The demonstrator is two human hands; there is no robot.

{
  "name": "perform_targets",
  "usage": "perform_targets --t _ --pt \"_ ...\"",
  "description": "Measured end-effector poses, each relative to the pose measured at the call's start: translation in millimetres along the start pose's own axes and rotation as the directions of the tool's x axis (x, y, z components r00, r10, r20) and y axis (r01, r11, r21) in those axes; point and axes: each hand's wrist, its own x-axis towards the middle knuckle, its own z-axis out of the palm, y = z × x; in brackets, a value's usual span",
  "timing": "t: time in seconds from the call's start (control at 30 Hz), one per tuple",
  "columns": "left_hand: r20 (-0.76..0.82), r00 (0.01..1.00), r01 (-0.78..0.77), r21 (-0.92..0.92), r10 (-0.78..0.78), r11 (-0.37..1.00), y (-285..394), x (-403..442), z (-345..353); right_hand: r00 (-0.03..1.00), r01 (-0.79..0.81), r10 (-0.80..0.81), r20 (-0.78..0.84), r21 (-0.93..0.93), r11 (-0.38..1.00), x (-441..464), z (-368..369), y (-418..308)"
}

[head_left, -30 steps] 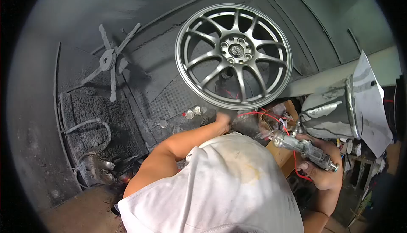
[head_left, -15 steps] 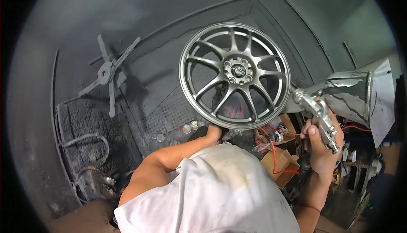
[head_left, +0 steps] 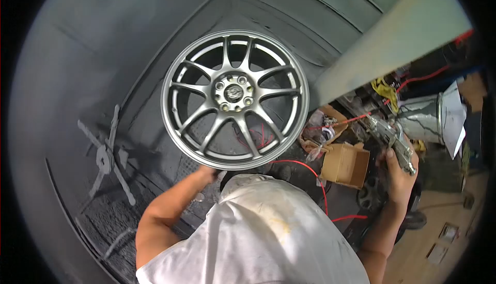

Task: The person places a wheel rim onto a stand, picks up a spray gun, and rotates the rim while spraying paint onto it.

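Observation:
A silver multi-spoke car wheel rim (head_left: 234, 94), its face turned up toward me, is in front of my chest. My left hand (head_left: 207, 173) is at the rim's near lower edge; its fingers are hidden beneath, so their grip does not show. On the other side, my right hand (head_left: 401, 176) is wrapped round a metal spray gun (head_left: 388, 137). The gun is held up to the right of the rim, apart from it, with its nozzle end pointing away from me.
A grey cross-shaped stand (head_left: 106, 159) is at the left. Right of the rim are an open cardboard box (head_left: 338, 166), a red hose (head_left: 315, 173) on the floor and a pale panel edge (head_left: 377, 46). A grey-coated wall (head_left: 103, 41) rises behind.
My view has turned, and the rim now appears farther left in it, apart from the right-side panel. The cardboard box shows more fully. My right hand still grips the spray gun.

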Motion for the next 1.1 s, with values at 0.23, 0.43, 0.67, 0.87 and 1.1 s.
perform_targets --t 0.23,0.43,0.67,0.87,1.1 --pt "-0.249 0.85 -0.425 0.199 0.465 0.883 190 127 -188 0.999 -0.024 0.026 -0.023 0.066 0.998 3 -2 6" --pt "-0.408 0.753 -0.576 -0.029 0.516 0.817 178 109 -189 0.997 -0.04 0.027 0.073 0.184 0.982 10 -22 20" --pt "-0.419 0.899 0.13 -0.022 -0.127 0.991 -68 46 -78 0.987 -0.079 0.04 0.157 0.248 0.965 25 -45 55" --pt "-0.1 0.988 0.048 -0.509 -0.114 0.86 -130 5 81 0.819 -0.222 -0.014 0.574 0.34 0.914 1 -62 106" --pt "-0.047 0.998 -0.053 -0.56 0.032 0.827 -113 4 158 0.672 0.033 -0.259 0.694 0.322 0.946 -32 -78 162"
